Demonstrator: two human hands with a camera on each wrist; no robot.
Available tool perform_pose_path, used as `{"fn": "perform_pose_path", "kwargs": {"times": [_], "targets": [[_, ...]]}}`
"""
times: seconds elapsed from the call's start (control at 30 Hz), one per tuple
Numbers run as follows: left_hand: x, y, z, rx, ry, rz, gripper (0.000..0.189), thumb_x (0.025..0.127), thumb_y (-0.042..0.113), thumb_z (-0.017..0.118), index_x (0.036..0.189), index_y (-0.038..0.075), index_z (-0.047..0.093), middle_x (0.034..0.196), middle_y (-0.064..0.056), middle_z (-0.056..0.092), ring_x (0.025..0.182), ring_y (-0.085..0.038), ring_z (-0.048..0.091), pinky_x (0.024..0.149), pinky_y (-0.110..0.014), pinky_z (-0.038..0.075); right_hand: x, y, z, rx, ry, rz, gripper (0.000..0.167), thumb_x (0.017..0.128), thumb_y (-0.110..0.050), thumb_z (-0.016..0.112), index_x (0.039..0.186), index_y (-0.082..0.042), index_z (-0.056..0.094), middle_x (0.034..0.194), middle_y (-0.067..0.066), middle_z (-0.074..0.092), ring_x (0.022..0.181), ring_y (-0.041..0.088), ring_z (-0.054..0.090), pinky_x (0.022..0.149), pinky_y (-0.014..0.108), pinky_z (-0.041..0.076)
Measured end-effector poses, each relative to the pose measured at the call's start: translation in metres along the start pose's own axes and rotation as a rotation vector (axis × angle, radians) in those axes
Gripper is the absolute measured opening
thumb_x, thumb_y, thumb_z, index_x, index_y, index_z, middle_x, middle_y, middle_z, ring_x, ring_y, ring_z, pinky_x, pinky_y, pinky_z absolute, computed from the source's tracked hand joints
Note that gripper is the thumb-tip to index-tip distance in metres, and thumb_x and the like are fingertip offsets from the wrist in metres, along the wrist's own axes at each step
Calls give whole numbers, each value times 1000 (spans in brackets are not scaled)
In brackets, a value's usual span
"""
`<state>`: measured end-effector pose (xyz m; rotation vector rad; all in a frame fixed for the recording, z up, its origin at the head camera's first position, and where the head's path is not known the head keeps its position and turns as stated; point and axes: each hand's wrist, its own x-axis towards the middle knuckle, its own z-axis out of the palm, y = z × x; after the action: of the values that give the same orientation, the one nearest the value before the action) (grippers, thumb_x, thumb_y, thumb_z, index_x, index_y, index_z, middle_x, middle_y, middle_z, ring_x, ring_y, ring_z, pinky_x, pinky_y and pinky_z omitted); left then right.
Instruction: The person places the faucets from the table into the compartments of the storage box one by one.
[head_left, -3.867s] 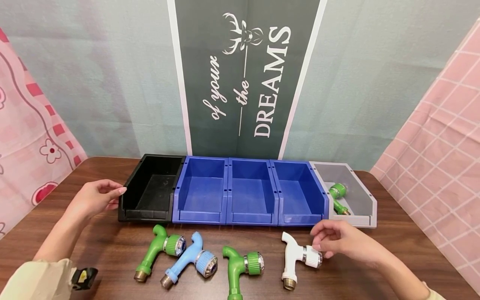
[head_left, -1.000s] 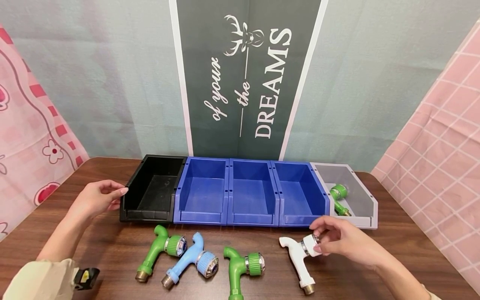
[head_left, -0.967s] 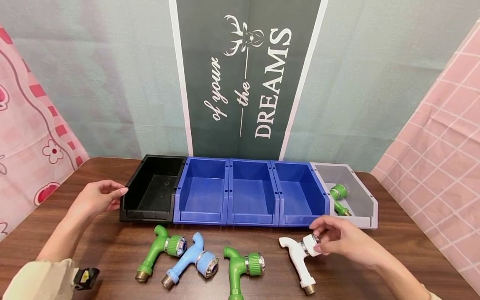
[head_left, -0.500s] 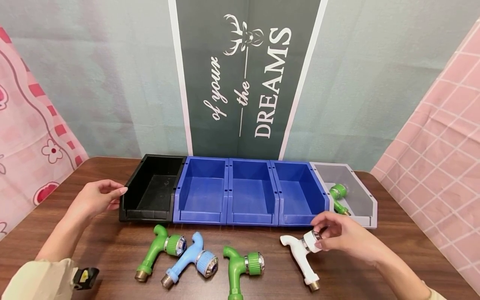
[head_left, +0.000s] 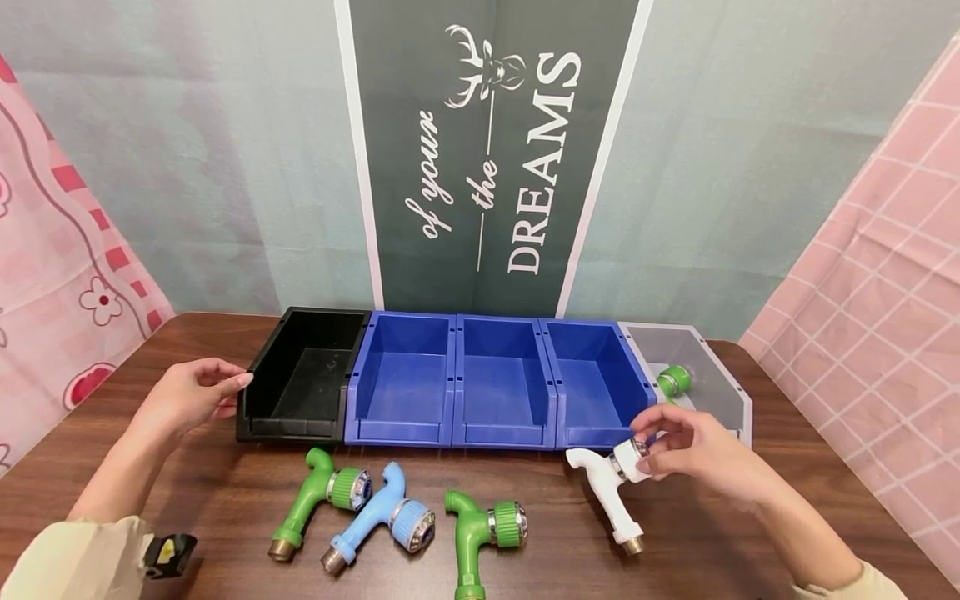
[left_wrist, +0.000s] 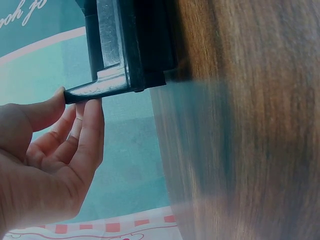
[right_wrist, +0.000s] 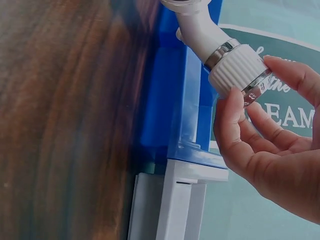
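Note:
My right hand (head_left: 693,450) pinches a white tap (head_left: 609,487) by its ribbed knob (right_wrist: 237,70), thumb on one side and fingertips on the other. The tap is held in front of the right-hand blue bin (head_left: 603,437), its brass threaded end pointing down toward me. At the left, my left hand (head_left: 187,398) pinches the side edge of the black bin (head_left: 296,429) between thumb and fingers; the left wrist view shows the thumb (left_wrist: 50,107) against the edge. Two green taps, one (head_left: 303,504) at the left and one (head_left: 472,533) mid-table, lie with a blue tap (head_left: 375,517) between them.
Two more blue bins, the left (head_left: 401,433) and the middle one (head_left: 504,435), stand in the same row. The grey bin (head_left: 723,379) at the right end holds a green tap (head_left: 675,381), partly hidden by my right hand. Curtains hang behind the wooden table (head_left: 810,500).
My right hand has taken hold of the white tap's knob, turned the tap so its threaded end swings right, and brought it up toward the bins. The left hand stays at the black bin.

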<state>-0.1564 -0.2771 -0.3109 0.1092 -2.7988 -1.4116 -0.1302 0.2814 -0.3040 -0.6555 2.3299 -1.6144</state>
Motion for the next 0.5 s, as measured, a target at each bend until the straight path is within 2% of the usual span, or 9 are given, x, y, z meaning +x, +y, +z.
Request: {"fn": "perform_pose_path", "kwargs": {"times": [0.2, 0.5], "targets": [[0, 0, 0, 3, 2, 0, 34, 94, 15, 52, 104, -17, 51, 75, -1, 58, 62, -8, 56, 58, -25, 53, 4, -5, -4, 8, 15, 11, 31, 78, 8, 61, 104, -9, 58, 93, 9, 57, 76, 18, 63, 62, 35, 54], [0, -1, 0, 5, -3, -1, 34, 94, 17, 52, 104, -16, 51, 75, -1, 58, 63, -8, 56, 59, -26, 54, 9, -14, -10, -21, 67, 32, 29, 78, 6, 63, 104, -7, 58, 94, 7, 57, 75, 16, 61, 63, 36, 54]]}}
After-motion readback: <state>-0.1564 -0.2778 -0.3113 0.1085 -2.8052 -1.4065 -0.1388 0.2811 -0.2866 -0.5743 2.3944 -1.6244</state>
